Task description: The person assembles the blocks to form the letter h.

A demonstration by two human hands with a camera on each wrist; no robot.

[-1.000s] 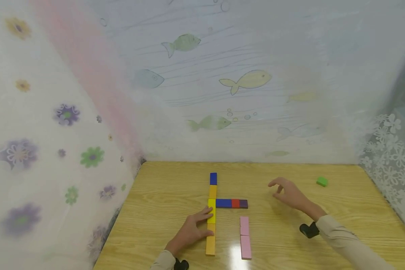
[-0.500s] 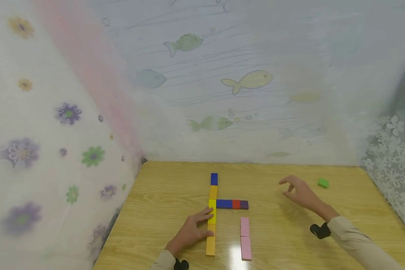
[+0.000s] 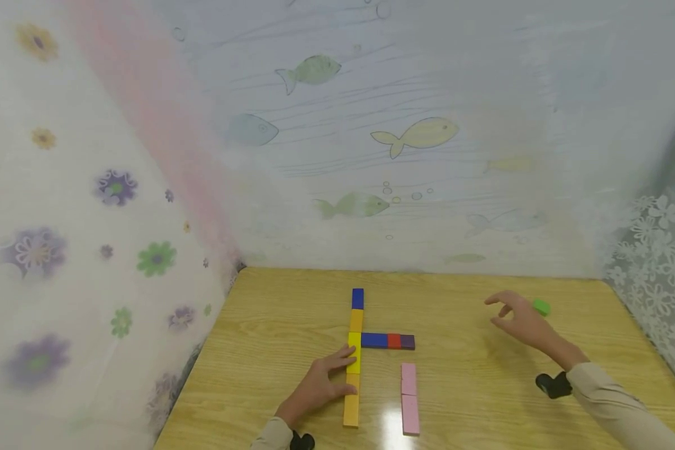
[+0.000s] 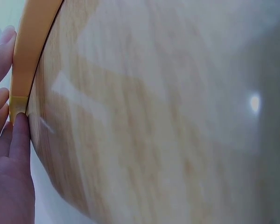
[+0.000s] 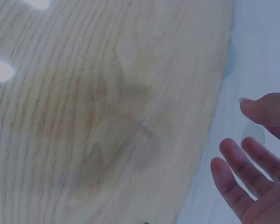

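My left hand rests its fingertips on the yellow block and its thumb on the orange block below it. These belong to an upright line topped by a shorter orange block and a blue block. From the line's right side runs a row: a longer blue block, a red block and a purple block. With loosely bent fingers and nothing in it, my right hand hovers over the table near a green block, partly covering it.
Two pink blocks lie end to end below the row. The wooden table meets a wall with painted fish at the back. Flowered fabric hangs along the left, and white lace is at the right.
My right hand has moved right, away from the block row and closer to the green block. The left hand stays on the line of blocks, which has not visibly changed.
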